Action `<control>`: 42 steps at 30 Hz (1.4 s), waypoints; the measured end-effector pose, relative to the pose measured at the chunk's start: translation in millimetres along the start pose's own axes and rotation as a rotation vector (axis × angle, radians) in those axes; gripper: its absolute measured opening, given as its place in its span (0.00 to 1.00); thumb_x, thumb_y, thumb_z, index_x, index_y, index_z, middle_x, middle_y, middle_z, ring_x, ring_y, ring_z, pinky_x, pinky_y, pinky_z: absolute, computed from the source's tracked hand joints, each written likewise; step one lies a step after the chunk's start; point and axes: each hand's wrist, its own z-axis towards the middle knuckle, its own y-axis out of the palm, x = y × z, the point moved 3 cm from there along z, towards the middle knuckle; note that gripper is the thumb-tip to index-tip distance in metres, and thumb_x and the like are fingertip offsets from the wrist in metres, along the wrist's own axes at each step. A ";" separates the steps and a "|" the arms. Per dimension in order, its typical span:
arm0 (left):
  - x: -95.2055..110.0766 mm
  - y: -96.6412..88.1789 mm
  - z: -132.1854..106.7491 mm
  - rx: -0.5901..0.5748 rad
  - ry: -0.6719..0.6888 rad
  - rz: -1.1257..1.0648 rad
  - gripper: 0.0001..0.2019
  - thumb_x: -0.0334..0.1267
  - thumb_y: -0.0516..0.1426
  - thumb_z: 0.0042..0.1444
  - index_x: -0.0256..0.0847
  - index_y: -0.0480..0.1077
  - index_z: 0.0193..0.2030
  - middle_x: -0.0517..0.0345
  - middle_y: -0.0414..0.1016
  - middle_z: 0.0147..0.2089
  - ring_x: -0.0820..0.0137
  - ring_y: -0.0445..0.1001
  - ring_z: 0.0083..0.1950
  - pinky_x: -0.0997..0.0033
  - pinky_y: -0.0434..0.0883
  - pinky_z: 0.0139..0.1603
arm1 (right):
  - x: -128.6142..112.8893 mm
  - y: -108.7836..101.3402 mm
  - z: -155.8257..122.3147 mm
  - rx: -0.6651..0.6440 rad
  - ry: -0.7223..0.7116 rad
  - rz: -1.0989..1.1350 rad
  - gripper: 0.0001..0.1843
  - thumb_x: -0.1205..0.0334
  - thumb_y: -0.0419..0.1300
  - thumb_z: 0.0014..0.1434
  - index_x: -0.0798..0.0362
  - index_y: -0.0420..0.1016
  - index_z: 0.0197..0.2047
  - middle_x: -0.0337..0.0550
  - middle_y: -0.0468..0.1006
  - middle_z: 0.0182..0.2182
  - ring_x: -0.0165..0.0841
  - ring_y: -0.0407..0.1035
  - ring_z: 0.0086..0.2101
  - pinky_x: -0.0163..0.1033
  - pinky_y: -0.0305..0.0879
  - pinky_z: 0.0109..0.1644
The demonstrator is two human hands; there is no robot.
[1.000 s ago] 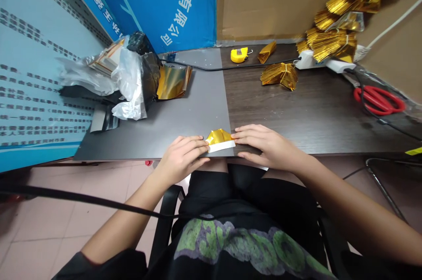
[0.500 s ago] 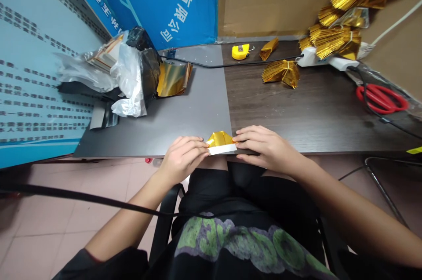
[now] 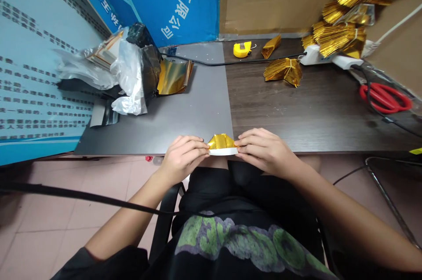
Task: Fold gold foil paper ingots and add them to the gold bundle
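A small piece of folded gold foil paper [image 3: 221, 141] with a white strip along its near side is held at the table's front edge. My left hand [image 3: 184, 157] pinches its left end between thumb and fingers. At the opposite end, my right hand [image 3: 267, 150] is closed on the paper's right corner. The gold top has slanted sides and crease lines; the white strip bows slightly. A stack of gold foil sheets [image 3: 174, 77] leans beside the plastic bags, beyond my left hand.
Crumpled plastic bags [image 3: 128, 73] stand at the left. Toward the back lie a yellow tape measure [image 3: 242, 50], a folded gold piece [image 3: 271, 47] and a tied gold bundle [image 3: 283, 71]. Red-handled scissors [image 3: 385, 98], a white power strip [image 3: 311, 55] and more gold bundles [image 3: 339, 38] are at right.
My right thumb and fingers have closed onto the paper's right end. The paper has levelled out, its white strip now nearly parallel to the table edge. The camera view has shifted slightly.
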 end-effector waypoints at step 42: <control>9.4 1.5 7.1 -0.090 -0.298 0.126 0.05 0.37 0.59 0.68 0.42 0.75 0.40 0.60 0.71 0.35 0.68 0.61 0.40 0.65 0.56 0.43 | -8.3 5.8 0.0 0.033 0.163 -0.119 0.03 0.64 0.65 0.66 0.54 0.78 0.39 0.39 0.82 0.41 0.38 0.71 0.44 0.44 0.65 0.46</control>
